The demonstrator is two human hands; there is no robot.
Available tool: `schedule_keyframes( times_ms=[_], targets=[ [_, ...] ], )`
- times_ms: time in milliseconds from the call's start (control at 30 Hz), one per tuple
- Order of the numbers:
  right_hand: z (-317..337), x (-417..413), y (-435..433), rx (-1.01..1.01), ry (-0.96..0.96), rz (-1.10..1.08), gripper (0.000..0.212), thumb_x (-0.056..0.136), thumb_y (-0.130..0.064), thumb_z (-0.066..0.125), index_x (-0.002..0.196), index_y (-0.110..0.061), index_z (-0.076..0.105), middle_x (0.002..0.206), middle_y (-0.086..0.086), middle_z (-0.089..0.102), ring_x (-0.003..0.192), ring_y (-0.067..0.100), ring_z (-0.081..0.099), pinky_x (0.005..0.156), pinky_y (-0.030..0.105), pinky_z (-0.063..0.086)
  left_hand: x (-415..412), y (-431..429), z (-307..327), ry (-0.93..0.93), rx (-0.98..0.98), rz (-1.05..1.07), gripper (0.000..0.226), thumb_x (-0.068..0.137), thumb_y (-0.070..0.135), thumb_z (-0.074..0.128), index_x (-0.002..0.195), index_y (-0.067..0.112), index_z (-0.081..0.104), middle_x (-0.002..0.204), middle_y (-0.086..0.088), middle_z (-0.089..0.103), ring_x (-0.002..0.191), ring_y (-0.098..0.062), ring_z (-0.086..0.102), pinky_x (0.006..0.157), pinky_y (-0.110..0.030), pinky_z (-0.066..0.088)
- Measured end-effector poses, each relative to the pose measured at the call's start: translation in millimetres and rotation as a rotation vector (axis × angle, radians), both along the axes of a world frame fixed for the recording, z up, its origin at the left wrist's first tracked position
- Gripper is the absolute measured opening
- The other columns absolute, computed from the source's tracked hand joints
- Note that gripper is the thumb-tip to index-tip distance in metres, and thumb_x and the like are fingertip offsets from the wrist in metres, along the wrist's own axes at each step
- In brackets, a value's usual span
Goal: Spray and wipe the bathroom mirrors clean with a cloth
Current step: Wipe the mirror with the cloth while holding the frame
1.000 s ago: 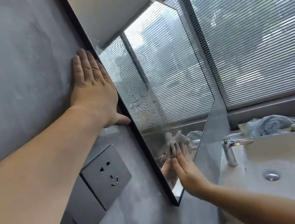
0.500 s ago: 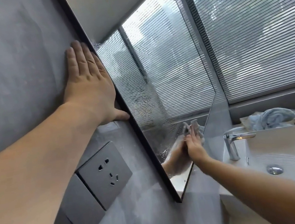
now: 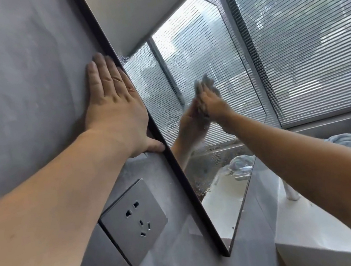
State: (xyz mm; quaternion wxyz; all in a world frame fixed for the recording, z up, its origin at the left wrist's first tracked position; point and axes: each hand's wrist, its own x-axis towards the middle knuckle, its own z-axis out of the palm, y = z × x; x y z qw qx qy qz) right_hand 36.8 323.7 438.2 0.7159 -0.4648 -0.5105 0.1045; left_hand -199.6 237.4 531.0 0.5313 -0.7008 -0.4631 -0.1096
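Note:
A black-framed mirror [image 3: 198, 46] hangs on the grey wall, seen at a steep angle, with spray droplets and wet streaks across its left and lower glass. My right hand [image 3: 215, 107] presses a grey cloth [image 3: 207, 82] flat against the middle of the glass; its reflection meets it there. My left hand [image 3: 115, 109] lies flat, fingers spread, on the wall beside the mirror's left frame, thumb touching the frame.
A grey wall socket [image 3: 135, 219] sits below my left arm. A white sink [image 3: 315, 232] stands at the lower right, with a blue towel [image 3: 349, 141] behind it. Slatted blinds [image 3: 309, 35] cover the window on the right.
My right hand has slid the cloth upward from the mirror's lower corner to the middle of the glass. My left hand stays on the wall.

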Motion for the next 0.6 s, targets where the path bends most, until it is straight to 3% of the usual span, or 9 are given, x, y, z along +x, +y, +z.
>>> schedule_keyframes(
  times_ms=[67,200,267,367,433,500,567,600],
  targets=[
    [12,-1,-1,0.054,-0.159,0.031,0.064,0.106,-0.033,0.036,0.166,-0.022,0.017,0.175,-0.001,-0.001,0.16,0.017,-0.007,0.129,0.036,-0.002,0,-1,0,0.001,0.001,-0.002,0.169,0.051,0.105,0.039,0.144,-0.025,-0.017,0.154,-0.048,-0.016,0.147,-0.061,-0.013,0.121,-0.065,-0.008],
    [16,-16,0,0.152,-0.394,-0.022,0.065,0.105,-0.035,0.034,0.166,-0.021,0.018,0.175,-0.004,0.0,0.16,0.013,-0.01,0.132,0.043,-0.004,-1,-3,0,0.005,0.003,-0.004,0.169,0.051,0.105,0.04,0.144,-0.024,-0.018,0.155,-0.048,-0.015,0.148,-0.06,-0.012,0.121,-0.064,-0.008],
    [-5,-1,9,0.128,-0.308,-0.03,0.063,0.105,-0.037,0.034,0.165,-0.026,0.022,0.174,-0.007,0.005,0.16,0.011,-0.005,0.132,0.043,0.0,-1,-4,0,0.004,-0.001,0.001,0.169,0.052,0.105,0.04,0.143,-0.024,-0.018,0.155,-0.048,-0.016,0.148,-0.06,-0.013,0.122,-0.064,-0.007],
    [-45,29,21,-0.176,-0.054,-0.126,0.056,0.111,-0.032,0.031,0.165,-0.03,0.022,0.174,-0.001,0.009,0.16,0.024,0.006,0.131,0.049,0.01,-1,-4,0,0.006,-0.003,0.009,0.168,0.053,0.105,0.039,0.143,-0.025,-0.018,0.154,-0.049,-0.017,0.147,-0.061,-0.014,0.122,-0.065,-0.005],
    [-77,49,26,-0.382,0.105,-0.147,0.053,0.113,-0.022,0.031,0.165,-0.023,0.024,0.173,0.004,0.009,0.159,0.031,0.011,0.13,0.047,0.014,-1,-3,1,0.009,-0.003,0.011,0.166,0.055,0.105,0.037,0.141,-0.026,-0.02,0.153,-0.049,-0.019,0.146,-0.062,-0.015,0.122,-0.066,-0.004],
    [-94,51,30,-0.452,0.231,-0.117,0.049,0.111,-0.017,0.032,0.16,-0.009,0.035,0.167,0.011,0.024,0.153,0.03,0.026,0.127,0.041,0.023,-1,-2,1,0.011,-0.005,0.012,0.165,0.056,0.105,0.036,0.14,-0.027,-0.021,0.152,-0.05,-0.02,0.146,-0.063,-0.016,0.122,-0.066,-0.003],
    [-83,43,31,-0.504,0.259,-0.147,0.051,0.111,-0.015,0.029,0.16,-0.002,0.029,0.16,0.02,0.032,0.15,0.034,0.031,0.125,0.04,0.026,-1,-1,1,0.015,0.001,0.016,0.165,0.056,0.105,0.036,0.137,-0.027,-0.022,0.152,-0.05,-0.02,0.145,-0.063,-0.016,0.121,-0.067,-0.005],
    [-73,40,32,-0.485,0.269,-0.147,0.053,0.111,-0.014,0.029,0.162,-0.001,0.021,0.164,0.019,0.028,0.154,0.036,0.024,0.127,0.04,0.021,-1,-1,2,0.018,0.003,0.019,0.165,0.056,0.105,0.036,0.137,-0.027,-0.022,0.151,-0.05,-0.021,0.145,-0.064,-0.016,0.121,-0.067,-0.006]
  ],
)
